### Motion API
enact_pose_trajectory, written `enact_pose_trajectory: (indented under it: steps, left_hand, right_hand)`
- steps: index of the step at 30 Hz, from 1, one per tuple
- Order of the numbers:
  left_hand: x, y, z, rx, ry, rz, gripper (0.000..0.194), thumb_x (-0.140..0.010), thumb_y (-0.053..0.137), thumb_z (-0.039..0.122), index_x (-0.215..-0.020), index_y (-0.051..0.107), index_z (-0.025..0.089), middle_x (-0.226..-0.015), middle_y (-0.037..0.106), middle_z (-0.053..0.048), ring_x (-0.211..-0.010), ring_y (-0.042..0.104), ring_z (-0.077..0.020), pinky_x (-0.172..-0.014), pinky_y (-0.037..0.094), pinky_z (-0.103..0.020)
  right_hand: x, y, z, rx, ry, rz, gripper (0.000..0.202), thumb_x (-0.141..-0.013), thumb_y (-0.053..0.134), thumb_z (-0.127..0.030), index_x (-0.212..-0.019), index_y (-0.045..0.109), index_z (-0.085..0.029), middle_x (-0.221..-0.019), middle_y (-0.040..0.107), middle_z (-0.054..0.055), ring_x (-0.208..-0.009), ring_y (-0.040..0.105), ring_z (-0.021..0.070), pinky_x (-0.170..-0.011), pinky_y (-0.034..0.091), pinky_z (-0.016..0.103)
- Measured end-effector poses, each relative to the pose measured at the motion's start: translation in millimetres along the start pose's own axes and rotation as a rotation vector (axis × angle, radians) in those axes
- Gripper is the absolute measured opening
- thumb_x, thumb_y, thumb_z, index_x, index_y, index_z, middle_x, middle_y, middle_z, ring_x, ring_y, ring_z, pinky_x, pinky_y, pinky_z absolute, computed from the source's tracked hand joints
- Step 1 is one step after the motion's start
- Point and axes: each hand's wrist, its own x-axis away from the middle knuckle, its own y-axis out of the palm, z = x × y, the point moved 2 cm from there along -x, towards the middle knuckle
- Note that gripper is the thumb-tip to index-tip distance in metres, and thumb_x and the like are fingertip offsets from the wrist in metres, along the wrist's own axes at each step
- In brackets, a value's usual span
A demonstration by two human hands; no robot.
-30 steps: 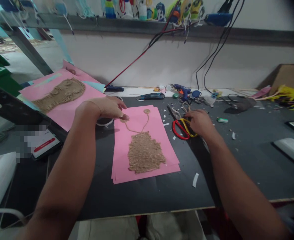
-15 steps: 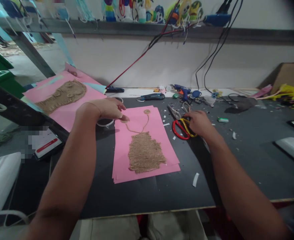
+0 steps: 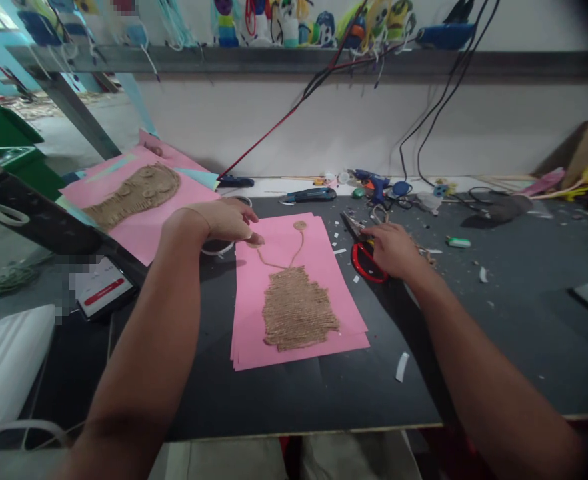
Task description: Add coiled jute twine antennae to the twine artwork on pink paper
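My left hand reaches over the top left of a stack of pink paper sheets, its thumb on a small twine coil and its other fingers loosely apart. From that coil and a second twine coil, thin strands run down to a block of brown twine rows on the top sheet. Right of the paper, my right hand is closed over the scissors. It covers the yellow handle, while the red handle and blades show. A twine loop lies behind its fingers.
A utility knife and a blue glue gun lie along the back. At left are another pink sheet with twine work, a phone and a black post. Paper scraps dot the black table.
My right hand has shifted left onto the scissors, covering the yellow handle. My left hand stays at the coil. The whole view has moved slightly.
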Motion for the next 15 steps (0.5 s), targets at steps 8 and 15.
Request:
enact_pose_trajectory:
  steps: [8,15]
  left_hand:
    - [1.0,-0.9,2.5,-0.007,-0.002,0.011,0.076,-0.075,0.074,0.060,-0.145,0.065,0.031,-0.149,0.065,-0.008,-0.127,0.063,-0.0341,-0.108,0.048,-0.042]
    - [-1.2,-0.2,0.1,0.011,0.014,0.012,0.082,-0.073,0.074,0.066,-0.146,0.064,0.031,-0.147,0.066,-0.008,-0.125,0.063,-0.0335,-0.107,0.048,-0.041]
  right_hand:
    - [1.6,-8.0,-2.8,-0.140,0.179,0.159,0.041,-0.087,0.047,-0.011,-0.111,0.080,-0.011,-0.116,0.078,0.019,-0.109,0.072,0.0326,-0.101,0.054,0.047]
    - [6.9,-16.3,-5.7,-0.353,0.332,0.326,0.038,-0.084,0.050,-0.016,-0.106,0.080,-0.018,-0.108,0.079,0.014,-0.100,0.074,0.0282,-0.094,0.058,0.044]
